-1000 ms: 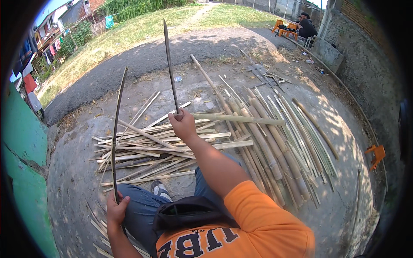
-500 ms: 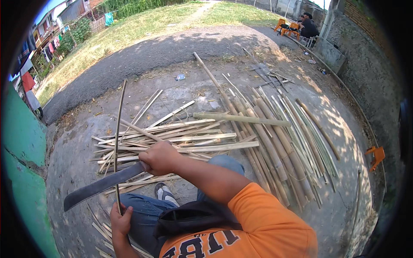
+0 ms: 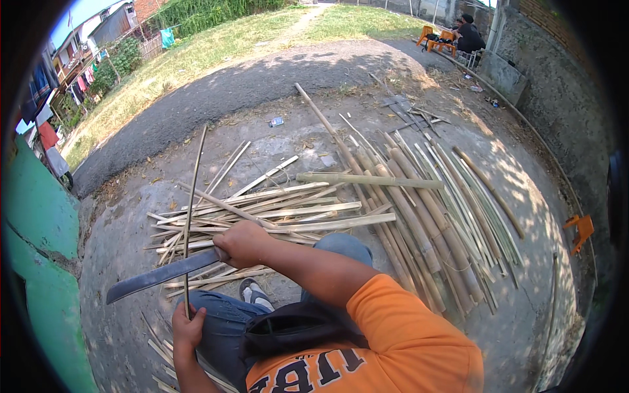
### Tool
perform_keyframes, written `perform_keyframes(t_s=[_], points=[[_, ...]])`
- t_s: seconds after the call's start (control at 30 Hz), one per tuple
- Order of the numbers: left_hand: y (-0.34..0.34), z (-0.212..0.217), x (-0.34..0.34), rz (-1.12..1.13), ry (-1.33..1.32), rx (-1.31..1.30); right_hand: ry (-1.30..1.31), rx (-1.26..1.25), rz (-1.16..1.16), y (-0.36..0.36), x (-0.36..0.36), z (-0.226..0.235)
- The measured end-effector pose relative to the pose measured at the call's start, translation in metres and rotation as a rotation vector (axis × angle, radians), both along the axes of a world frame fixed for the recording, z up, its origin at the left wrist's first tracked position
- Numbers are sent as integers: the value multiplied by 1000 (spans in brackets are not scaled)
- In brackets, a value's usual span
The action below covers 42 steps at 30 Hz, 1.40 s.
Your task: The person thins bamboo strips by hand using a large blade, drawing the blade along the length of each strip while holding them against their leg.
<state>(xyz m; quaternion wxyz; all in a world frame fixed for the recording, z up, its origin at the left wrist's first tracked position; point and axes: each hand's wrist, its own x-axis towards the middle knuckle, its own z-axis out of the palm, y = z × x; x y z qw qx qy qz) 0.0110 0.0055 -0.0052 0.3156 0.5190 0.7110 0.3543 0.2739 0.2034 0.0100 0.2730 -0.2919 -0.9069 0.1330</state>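
My right hand (image 3: pixel 244 243) grips the handle of a long dark machete (image 3: pixel 159 276), whose blade points left and lies against a thin bamboo strip (image 3: pixel 192 206). My left hand (image 3: pixel 187 329) holds the lower end of that strip, which stands nearly upright over my left knee. In front of my legs lies a pile of split bamboo slats (image 3: pixel 272 213) spread across the concrete. A sandalled foot (image 3: pixel 253 293) shows between my knees.
Long bamboo poles and strips (image 3: pixel 426 209) lie in a row to my right. A green wall (image 3: pixel 39 262) stands at the left. An orange object (image 3: pixel 580 230) lies at the right edge by a wall. A person sits far off by orange chairs (image 3: pixel 440 39).
My right hand swung the machete down from upright in front of me to low on the left, where the blade now rests on the strip. My left hand kept hold of the strip.
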Motion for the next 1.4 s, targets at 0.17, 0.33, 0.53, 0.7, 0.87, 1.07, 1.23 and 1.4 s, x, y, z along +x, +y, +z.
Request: perform_keyframes(t_s=[0.17,0.33,0.53,0.7,0.87,1.07,1.23,1.4], points=[[-9,-4,9,51,261,80,-182,-33,-43,-9,6,12],[-17,-1,29,72,418,150,-160,-24,-67,-4,5,2],[-7,1,27,37,460,163,-130,-18,-111,13,-5,-12],[-10,0,23,71,410,171,-186,-33,-150,24,-11,-14],[-16,0,15,84,344,136,-95,20,-125,19,-27,-21],[-18,2,16,83,368,124,-107,25,-209,22,-21,-20],[-17,0,9,85,317,75,76,31,-137,6,-29,-26],[-18,0,16,117,329,94,-48,92,-115,2,-34,-22]])
